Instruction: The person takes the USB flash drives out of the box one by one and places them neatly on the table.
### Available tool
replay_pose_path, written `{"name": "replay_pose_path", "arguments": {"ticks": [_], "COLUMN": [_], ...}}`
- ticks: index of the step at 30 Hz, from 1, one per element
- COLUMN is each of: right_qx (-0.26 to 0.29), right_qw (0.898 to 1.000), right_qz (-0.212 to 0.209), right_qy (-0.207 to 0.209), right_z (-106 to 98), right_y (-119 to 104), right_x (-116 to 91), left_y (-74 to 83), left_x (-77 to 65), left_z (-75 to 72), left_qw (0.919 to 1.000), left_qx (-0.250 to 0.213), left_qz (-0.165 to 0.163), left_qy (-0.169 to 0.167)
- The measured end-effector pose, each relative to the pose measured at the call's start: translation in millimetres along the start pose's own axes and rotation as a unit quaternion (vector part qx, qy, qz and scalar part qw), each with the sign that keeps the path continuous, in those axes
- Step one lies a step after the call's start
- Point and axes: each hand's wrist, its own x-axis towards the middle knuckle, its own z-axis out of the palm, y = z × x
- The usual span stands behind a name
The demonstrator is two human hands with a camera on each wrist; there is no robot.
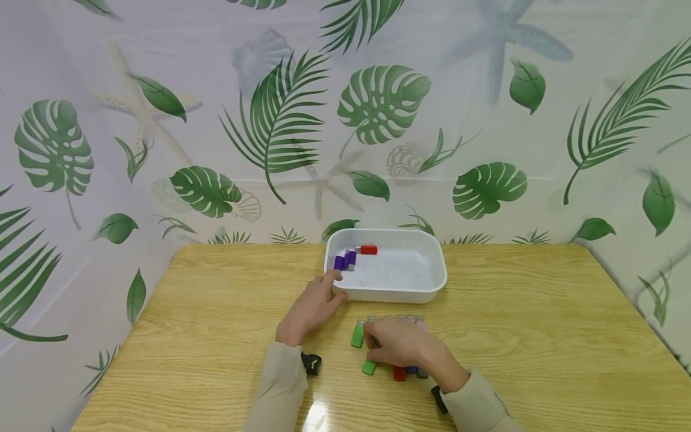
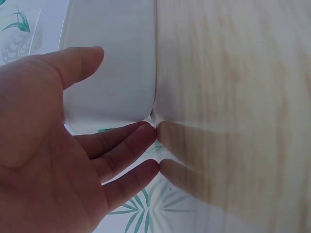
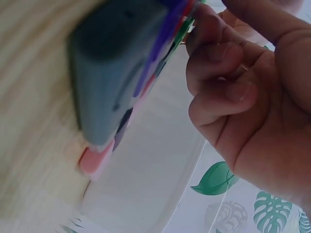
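My left hand (image 1: pixel 313 307) is at the near left corner of a white plastic tray (image 1: pixel 385 295), fingers loosely bent; in the left wrist view the fingertips (image 2: pixel 146 133) are beside the tray's corner. The tray holds purple USB flash drives (image 1: pixel 345 260) and a red one (image 1: pixel 369 250). My right hand (image 1: pixel 402 342) is over a group of USB flash drives, with thumb and forefinger apart near a green drive (image 1: pixel 369 367). Another green drive (image 1: pixel 358 335) lies to its left. The right wrist view shows the other fingers curled; whether thumb and forefinger pinch a drive is hidden.
A red drive (image 1: pixel 399 374) and a grey drive (image 3: pixel 116 73) lie by the right hand, with a pink one (image 3: pixel 97 160) beyond. The wooden table (image 1: pixel 540 336) ends at a leaf-print cloth (image 1: pixel 302 180) behind the tray. Black straps (image 1: pixel 311 363) show at the wrists.
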Motion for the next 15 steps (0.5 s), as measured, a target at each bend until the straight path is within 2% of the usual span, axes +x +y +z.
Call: {"name": "replay_pose_path", "arguments": {"ticks": [15], "right_qx": [0.015], "right_qw": [1.000], "right_qz": [-0.003], "right_qy": [-0.002], "right_z": [0.8], "right_y": [2.6], "right_x": [0.4], "left_y": [0.3], "left_x": [0.7], "left_z": [-0.2], "left_qw": [1.0000], "left_qx": [0.006], "left_qz": [-0.002], "left_qy": [-0.001]}}
